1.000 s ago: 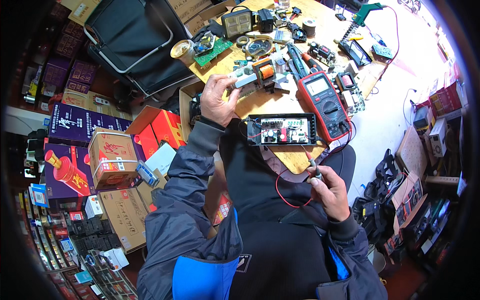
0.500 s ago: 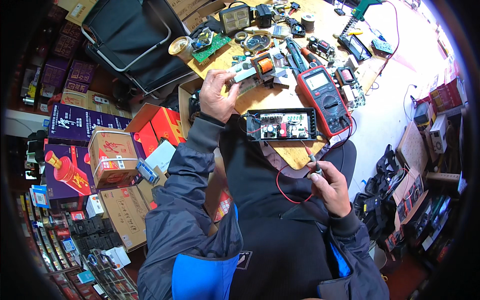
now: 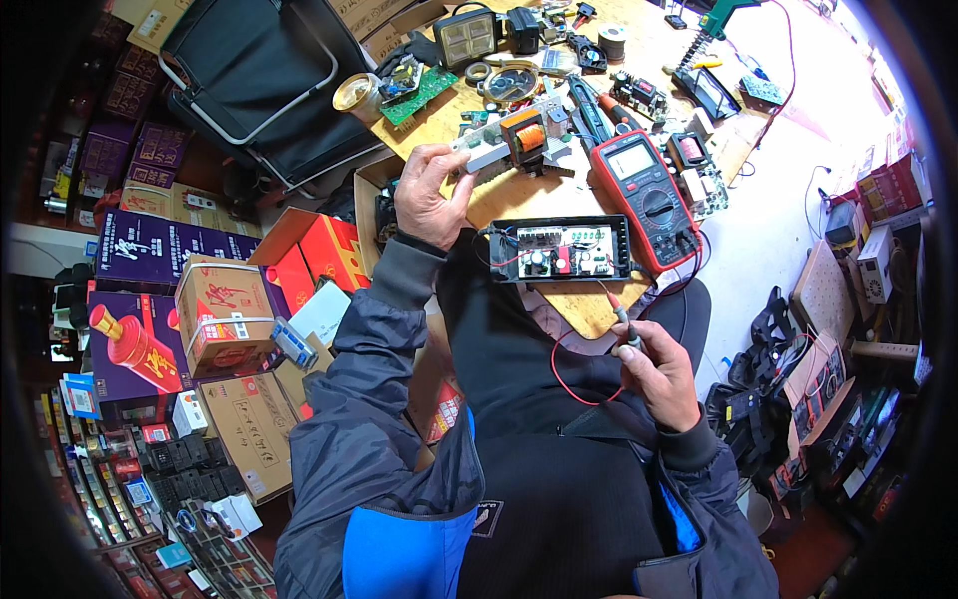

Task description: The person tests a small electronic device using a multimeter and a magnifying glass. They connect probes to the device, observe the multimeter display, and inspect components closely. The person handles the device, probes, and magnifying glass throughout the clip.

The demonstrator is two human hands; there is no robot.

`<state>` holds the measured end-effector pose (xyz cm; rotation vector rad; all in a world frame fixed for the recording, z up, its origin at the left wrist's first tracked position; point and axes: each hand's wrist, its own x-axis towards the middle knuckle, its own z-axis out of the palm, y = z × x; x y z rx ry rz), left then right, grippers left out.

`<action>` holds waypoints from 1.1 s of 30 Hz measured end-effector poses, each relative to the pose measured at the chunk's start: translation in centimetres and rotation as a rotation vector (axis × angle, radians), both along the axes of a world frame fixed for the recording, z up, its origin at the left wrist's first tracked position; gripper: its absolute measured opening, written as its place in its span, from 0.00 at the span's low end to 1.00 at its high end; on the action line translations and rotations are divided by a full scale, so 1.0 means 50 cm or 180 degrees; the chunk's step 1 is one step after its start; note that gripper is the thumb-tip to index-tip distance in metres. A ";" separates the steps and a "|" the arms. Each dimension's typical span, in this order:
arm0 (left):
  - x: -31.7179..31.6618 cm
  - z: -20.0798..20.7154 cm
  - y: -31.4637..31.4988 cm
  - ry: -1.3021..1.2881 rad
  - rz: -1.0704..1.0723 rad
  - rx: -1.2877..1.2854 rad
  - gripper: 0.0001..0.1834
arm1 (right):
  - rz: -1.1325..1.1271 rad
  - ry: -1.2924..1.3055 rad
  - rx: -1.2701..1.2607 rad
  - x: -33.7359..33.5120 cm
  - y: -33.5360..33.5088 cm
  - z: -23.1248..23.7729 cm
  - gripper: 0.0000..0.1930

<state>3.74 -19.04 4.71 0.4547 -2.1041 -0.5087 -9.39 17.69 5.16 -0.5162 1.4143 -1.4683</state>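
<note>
My left hand (image 3: 431, 198) is closed on the near end of a circuit board (image 3: 481, 158) with a long silver heat sink. A transformer (image 3: 527, 136) with orange winding sits toward its far end. My right hand (image 3: 661, 376) pinches a test probe (image 3: 621, 314) with a red lead looping below; whether a second probe is in the grip, I cannot tell. Between my hands, an open black case (image 3: 621, 262) with a populated board inside lies at the table's near edge. To its right lies a red multimeter (image 3: 654, 200), its display lit.
The wooden table (image 3: 584, 307) bears a green circuit board (image 3: 419, 97), a square work lamp (image 3: 467, 40), a solder spool (image 3: 613, 42) and more loose boards. A folding chair (image 3: 264, 100) stands at the far left. Cartons (image 3: 228, 314) are stacked left, and black straps (image 3: 763, 349) lie right.
The board in my left hand has tilted, so its silver heat sink now shows more plainly, and it sits slightly lower. My right hand and the probe have hardly moved.
</note>
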 end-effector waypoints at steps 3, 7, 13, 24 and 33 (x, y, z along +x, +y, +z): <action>0.000 -0.005 0.000 0.0029 -0.0001 0.0012 0.18 | 0.0040 0.0011 0.0024 -0.002 0.000 0.003 0.14; 0.004 -0.018 0.000 0.0044 0.0058 0.0060 0.18 | 0.0207 0.0214 -0.0165 -0.002 -0.006 0.013 0.14; 0.003 -0.061 0.001 0.0378 0.0005 0.0714 0.19 | 0.0888 0.1311 -0.0642 0.001 -0.050 0.041 0.27; 0.000 -0.107 0.004 0.0449 0.0262 0.0979 0.17 | 0.0549 0.4041 -0.0789 -0.010 -0.175 -0.018 0.16; 0.000 -0.130 0.017 0.0595 0.0290 0.1113 0.19 | 0.0289 0.4413 -0.0327 -0.006 -0.136 -0.022 0.18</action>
